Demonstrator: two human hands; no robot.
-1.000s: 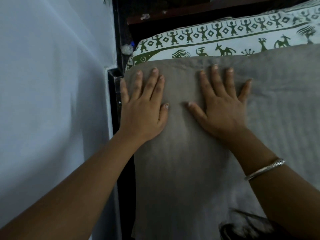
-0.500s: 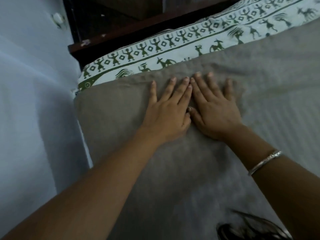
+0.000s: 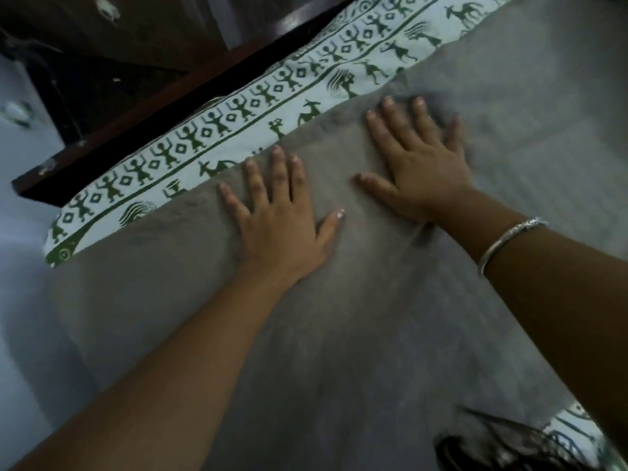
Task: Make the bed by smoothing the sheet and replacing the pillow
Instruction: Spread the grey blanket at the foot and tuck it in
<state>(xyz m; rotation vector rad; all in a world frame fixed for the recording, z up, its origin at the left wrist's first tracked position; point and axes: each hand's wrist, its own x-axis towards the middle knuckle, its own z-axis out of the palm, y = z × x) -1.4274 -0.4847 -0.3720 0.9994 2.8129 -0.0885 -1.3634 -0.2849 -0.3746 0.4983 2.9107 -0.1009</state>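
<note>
Both hands, left hand [image 3: 283, 229] and right hand [image 3: 419, 168], spread flat on my grey sheet [image 3: 356, 334]; risk: uneven pressing bunches it over the patterned sheet [image 3: 238, 120].

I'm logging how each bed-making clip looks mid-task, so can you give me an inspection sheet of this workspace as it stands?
Surface: grey sheet covers most of the bed, soft folds near the fingers.
Job's things: patterned white-and-green cloth shows along the grey sheet's far edge; whether it is the pillow cannot be told.
Clutter: dark blurred object at the bottom edge, unidentifiable.
Hands: left hand and right hand lie flat, fingers spread, apart, on the grey sheet; silver bangle on the right wrist.
Cables: nothing seen.
Surroundings: dark wooden frame beyond the bed; pale wall at left.
</note>
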